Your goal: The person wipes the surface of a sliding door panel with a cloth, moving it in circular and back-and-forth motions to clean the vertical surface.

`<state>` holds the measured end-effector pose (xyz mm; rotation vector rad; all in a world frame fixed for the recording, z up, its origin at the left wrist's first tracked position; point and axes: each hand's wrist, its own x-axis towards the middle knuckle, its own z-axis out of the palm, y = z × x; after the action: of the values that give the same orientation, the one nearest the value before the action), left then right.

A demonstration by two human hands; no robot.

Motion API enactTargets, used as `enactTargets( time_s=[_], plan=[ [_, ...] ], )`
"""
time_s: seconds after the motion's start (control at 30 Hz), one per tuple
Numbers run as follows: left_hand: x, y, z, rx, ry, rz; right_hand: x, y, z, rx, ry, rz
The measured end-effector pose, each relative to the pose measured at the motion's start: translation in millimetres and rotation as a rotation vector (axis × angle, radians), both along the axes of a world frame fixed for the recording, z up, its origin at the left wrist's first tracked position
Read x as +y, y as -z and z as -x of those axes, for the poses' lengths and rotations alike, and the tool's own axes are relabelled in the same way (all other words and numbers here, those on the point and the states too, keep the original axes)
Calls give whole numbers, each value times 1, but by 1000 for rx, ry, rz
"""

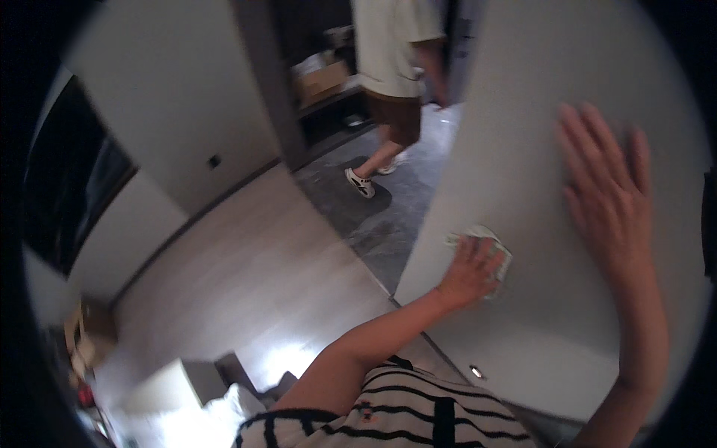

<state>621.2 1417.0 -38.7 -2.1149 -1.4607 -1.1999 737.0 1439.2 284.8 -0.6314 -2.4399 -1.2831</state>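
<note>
My left hand (473,270) is pressed on a pale, light-patterned cloth (504,267), which lies against a smooth light-grey wall (526,185). The cloth's edges show above the fingers and on their right side. Higher up and to the right, my right hand (608,196) rests on or just in front of the same wall, its fingers spread and slightly blurred. Nothing shows in it, though its palm is hidden.
A person (392,73) stands in the doorway on dark stone-like tiles (358,224). A cardboard box (322,81) sits on a shelf behind. Wood-look flooring (241,263) spreads to my left, with a white box (162,386) and a brown carton (98,330) at lower left.
</note>
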Motion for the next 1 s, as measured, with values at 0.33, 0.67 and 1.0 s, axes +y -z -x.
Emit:
enactTargets(
  time_s=[0.33,0.67,1.0],
  plan=[
    [9,-165,-39,-122,29,-243,-27,-20,-127,83,-65,-4],
    [-41,-130,-264,211,184,-422,-57,-32,-207,189,-33,-108],
    [-25,-121,-162,-949,-159,-80,-45,-63,-201,-31,-128,-186]
  ],
)
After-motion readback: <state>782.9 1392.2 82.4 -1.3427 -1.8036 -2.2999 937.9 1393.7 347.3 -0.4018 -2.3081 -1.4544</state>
